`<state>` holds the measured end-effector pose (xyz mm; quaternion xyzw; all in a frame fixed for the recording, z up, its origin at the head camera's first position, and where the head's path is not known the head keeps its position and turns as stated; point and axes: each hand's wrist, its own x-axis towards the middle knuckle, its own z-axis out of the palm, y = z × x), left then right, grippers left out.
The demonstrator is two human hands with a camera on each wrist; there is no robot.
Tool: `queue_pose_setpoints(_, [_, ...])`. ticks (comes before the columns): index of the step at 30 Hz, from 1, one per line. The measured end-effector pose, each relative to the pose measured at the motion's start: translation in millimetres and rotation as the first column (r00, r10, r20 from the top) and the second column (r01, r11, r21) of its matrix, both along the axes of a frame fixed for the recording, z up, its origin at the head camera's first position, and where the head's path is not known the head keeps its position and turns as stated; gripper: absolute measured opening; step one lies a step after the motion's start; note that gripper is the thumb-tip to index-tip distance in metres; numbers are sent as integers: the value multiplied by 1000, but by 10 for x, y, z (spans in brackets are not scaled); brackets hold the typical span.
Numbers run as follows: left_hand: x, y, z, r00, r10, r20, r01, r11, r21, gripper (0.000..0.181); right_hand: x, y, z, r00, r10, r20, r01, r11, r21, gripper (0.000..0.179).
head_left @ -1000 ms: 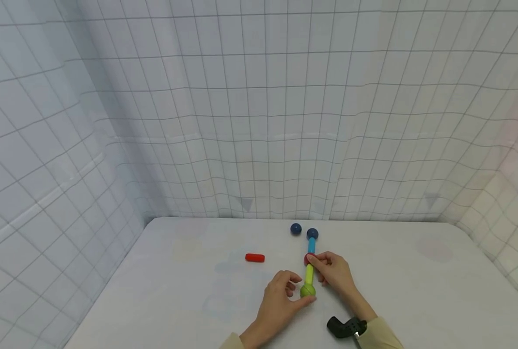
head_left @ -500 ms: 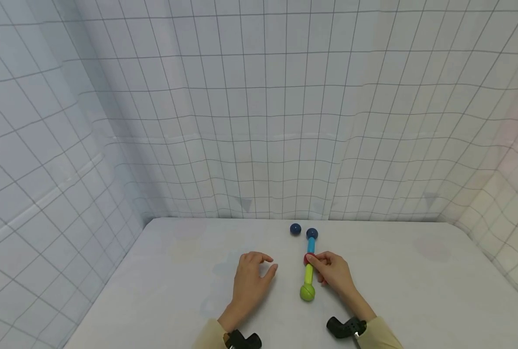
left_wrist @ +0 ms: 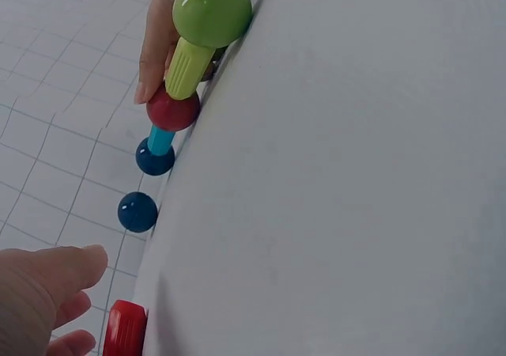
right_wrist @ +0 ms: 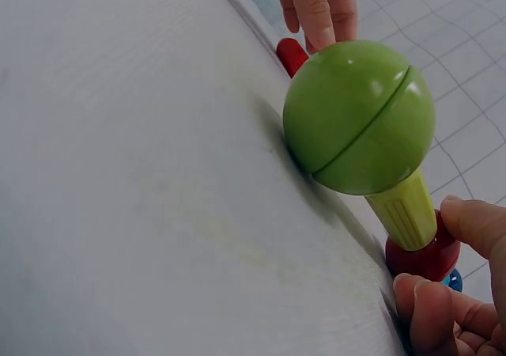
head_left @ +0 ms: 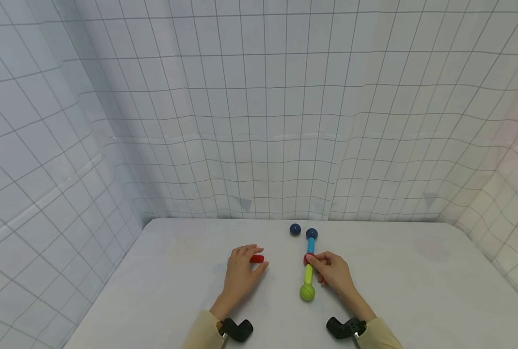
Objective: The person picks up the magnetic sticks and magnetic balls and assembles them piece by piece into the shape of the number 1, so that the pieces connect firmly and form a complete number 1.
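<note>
On the white table lies a chain of joined pieces: a dark blue ball (head_left: 312,233), a light blue rod (head_left: 311,245), a red ball (head_left: 307,259), a yellow-green rod (head_left: 308,274) and a green ball (head_left: 307,292). My right hand (head_left: 330,271) pinches the red ball between thumb and fingers. To the left, my left hand (head_left: 240,271) reaches over a loose red rod (head_left: 257,259), fingers spread on its far side and thumb on the near side. In the left wrist view, a gap shows between the thumb and this red rod (left_wrist: 125,328).
A second dark blue ball (head_left: 295,229) lies loose beside the chain's far end. The white table (head_left: 415,281) has a back edge against a grid-patterned curtain (head_left: 267,121). Each wrist wears a black camera, one at the left (head_left: 238,330), one at the right (head_left: 347,327).
My left hand has left the green ball and moved left and away from me to the red rod. The right hand keeps its pinch on the red ball.
</note>
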<state>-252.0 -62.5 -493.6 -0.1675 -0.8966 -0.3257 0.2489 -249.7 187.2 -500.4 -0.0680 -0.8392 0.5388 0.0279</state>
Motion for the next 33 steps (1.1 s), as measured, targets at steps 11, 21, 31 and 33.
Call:
queue_pose_setpoints(11, [-62,-68,-19,995,-9,98,14,999,-52,35,4,0,8,1000,6,-13,-6,1000,-2,38])
queue_pose_setpoints(21, [-93,-92,-26,989,0,147,12,996,-83,35,-11,8,-3,1000,3,-19,-3,1000,2,39])
queue_pose_setpoints(31, [-103,-116,-46,992,13,125,4,991,-132,34,-20,9,-19,1000,-1,-11,1,1000,0,41])
queue_pose_setpoints(33, [-95,-116,-39,992,18,121,-1,990,-140,33,-19,8,-18,1000,-2,-10,2,1000,2,41])
